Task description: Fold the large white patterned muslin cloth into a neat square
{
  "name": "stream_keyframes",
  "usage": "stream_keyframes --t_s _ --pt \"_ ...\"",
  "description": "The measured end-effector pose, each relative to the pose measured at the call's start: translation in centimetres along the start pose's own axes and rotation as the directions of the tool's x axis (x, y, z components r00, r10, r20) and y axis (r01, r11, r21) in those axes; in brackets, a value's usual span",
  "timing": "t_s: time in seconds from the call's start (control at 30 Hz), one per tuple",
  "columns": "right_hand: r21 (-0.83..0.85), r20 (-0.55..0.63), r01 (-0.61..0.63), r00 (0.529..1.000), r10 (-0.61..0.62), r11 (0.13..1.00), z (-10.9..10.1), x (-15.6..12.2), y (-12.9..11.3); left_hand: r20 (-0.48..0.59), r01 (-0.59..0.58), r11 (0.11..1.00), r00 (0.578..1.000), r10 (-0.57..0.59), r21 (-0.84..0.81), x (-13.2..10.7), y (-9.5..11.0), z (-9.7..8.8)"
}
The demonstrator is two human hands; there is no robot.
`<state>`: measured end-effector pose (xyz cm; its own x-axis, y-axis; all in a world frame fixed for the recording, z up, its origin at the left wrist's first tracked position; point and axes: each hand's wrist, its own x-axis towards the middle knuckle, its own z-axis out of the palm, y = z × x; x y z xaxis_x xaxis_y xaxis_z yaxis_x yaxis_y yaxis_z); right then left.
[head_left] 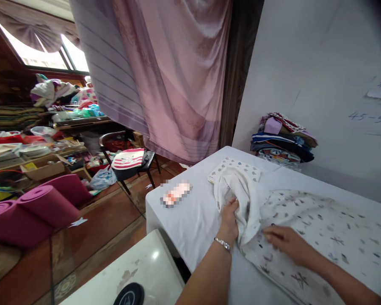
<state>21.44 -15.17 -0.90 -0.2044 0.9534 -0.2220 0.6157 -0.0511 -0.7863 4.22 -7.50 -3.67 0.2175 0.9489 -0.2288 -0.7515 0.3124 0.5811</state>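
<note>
A large white cloth with small printed leaf and twig shapes spreads over the right side of the covered table. Its near-left end is bunched up into a plain white fold with a hollow in it. My left hand, a bracelet on its wrist, is closed round the edge of this fold. To the right, my right hand has its fingers curled together at the printed cloth, slightly blurred. Behind the bunched part lies a flat folded cloth with grey spots, partly covered.
A pixelated object lies on the table's white cover. Folded clothes are stacked by the wall. A white surface with a black disc stands nearer. Leftward are a chair, pink rolled mats and boxes.
</note>
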Motion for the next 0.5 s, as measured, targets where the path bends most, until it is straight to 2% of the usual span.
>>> stream_keyframes --t_s 0.03,0.1,0.17,0.23,0.3,0.33,0.4,0.5 --pt "0.116 -0.090 -0.091 0.991 0.102 0.989 -0.9 1.2 0.2 -0.032 -0.078 0.996 0.996 0.079 0.049 -0.2 0.1 0.1" --pt "0.404 -0.198 -0.186 0.938 0.284 0.896 -2.3 3.7 0.6 -0.056 -0.186 0.965 0.978 0.200 0.184 -0.6 0.4 0.4" --pt "0.619 -0.174 -0.196 0.910 0.376 0.761 -3.0 5.8 0.6 -0.010 -0.269 0.903 0.957 0.288 0.334 -1.3 0.5 0.5" --pt "0.706 -0.120 -0.202 0.910 0.396 0.678 -3.0 7.6 0.4 0.111 -0.389 0.791 0.916 0.384 0.473 -2.1 0.2 0.6" --pt "0.716 -0.116 -0.211 0.904 0.411 0.666 -2.8 8.9 0.2 0.259 -0.490 0.669 0.870 0.420 0.559 -2.8 -0.5 0.6" --pt "0.704 -0.131 -0.212 0.899 0.418 0.678 -2.6 9.4 0.1 0.311 -0.506 0.645 0.862 0.401 0.572 -3.0 -1.0 0.7" --pt "0.662 -0.153 -0.221 0.896 0.418 0.716 -2.4 10.0 0.3 0.311 -0.442 0.711 0.896 0.317 0.547 -2.9 -2.0 0.7" --pt "0.569 -0.175 -0.233 0.903 0.393 0.788 -2.5 10.0 0.6 0.125 -0.179 0.922 0.982 0.145 0.342 -2.1 -3.2 0.8"
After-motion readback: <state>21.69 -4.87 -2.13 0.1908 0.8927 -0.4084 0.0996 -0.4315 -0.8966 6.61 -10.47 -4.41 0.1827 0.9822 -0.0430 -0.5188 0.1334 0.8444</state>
